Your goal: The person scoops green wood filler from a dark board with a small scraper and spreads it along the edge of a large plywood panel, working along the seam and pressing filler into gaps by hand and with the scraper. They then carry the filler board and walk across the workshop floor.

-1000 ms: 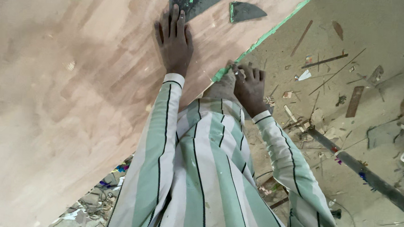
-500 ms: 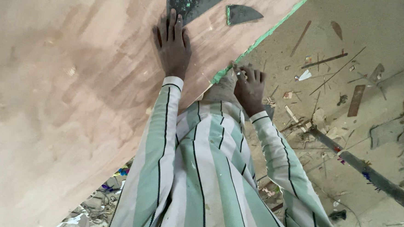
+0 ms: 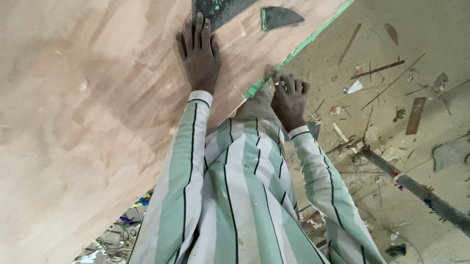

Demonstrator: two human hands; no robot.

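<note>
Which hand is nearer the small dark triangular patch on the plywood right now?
Left. The left hand lies flat on the plywood sheet, just left of and below the dark triangular patch. The right hand grips the sheet's green edge, farther below it.

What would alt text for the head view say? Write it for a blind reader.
A person in a green-and-white striped shirt presses the left hand flat on a large plywood sheet, while the right hand grips its green-painted edge. Wood scraps litter the dusty floor beside it.
</note>
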